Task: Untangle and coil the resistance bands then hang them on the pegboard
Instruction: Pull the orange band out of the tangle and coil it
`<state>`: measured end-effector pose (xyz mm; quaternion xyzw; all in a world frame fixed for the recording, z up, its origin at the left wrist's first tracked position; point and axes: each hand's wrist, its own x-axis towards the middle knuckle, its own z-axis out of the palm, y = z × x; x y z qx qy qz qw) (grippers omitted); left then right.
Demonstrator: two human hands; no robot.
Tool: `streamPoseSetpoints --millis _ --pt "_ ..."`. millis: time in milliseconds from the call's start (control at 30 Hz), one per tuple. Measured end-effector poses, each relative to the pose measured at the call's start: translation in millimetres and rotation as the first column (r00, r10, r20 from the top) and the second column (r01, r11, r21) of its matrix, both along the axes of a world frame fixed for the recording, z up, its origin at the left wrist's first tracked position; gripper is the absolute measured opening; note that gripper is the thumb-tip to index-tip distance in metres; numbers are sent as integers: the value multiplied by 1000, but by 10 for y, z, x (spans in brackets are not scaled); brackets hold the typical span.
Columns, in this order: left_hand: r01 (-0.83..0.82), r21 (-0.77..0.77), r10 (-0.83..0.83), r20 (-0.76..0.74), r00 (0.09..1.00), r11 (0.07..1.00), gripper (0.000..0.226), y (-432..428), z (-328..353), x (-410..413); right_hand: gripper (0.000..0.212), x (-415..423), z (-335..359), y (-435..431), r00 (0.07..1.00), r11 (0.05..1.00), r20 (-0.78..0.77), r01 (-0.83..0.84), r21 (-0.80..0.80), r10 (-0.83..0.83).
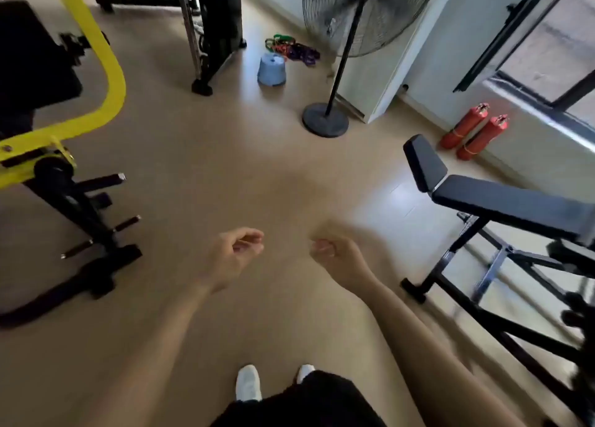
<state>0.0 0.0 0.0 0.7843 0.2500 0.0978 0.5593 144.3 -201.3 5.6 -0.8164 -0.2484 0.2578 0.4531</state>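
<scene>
A tangled heap of resistance bands (291,48), green, orange, red and purple, lies on the floor far ahead, beside the fan's pole. My left hand (233,256) and my right hand (335,254) hang in front of me over the bare floor, far from the bands. Both have the fingers loosely curled with nothing in them. No pegboard shows in this view.
A blue stool (272,69) stands just in front of the bands. A standing fan (325,119) rises to their right. A yellow-framed machine (96,72) stands on the left, a black bench (502,201) on the right, two red extinguishers (473,130) by the wall.
</scene>
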Motion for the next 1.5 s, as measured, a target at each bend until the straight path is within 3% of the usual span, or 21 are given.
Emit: streamPoseSetpoints --millis 200,367,567,867,1133,1500 --pt "45 -31 -48 -124 991 999 32 94 -337 -254 24 -97 -138 4 991 970 -23 -134 -203 132" --pt "45 -49 -54 -205 977 998 13 203 -485 -140 19 53 -268 107 990 969 -85 -125 -213 109" --pt "149 19 -134 -339 931 989 21 397 -505 390 22 577 -436 346 988 969 -99 -138 -205 120" --pt "64 44 -47 -316 948 997 14 962 -278 1771 23 1779 -541 867 980 954 -100 -192 -230 173" --pt "-127 -3 121 -296 947 992 16 1684 -280 2325 21 2696 -498 1719 977 947 -86 -210 -242 195" --pt "-93 -113 54 -306 951 989 16 3392 -549 3250 24 3602 -708 3531 968 898 -129 -247 -363 214"
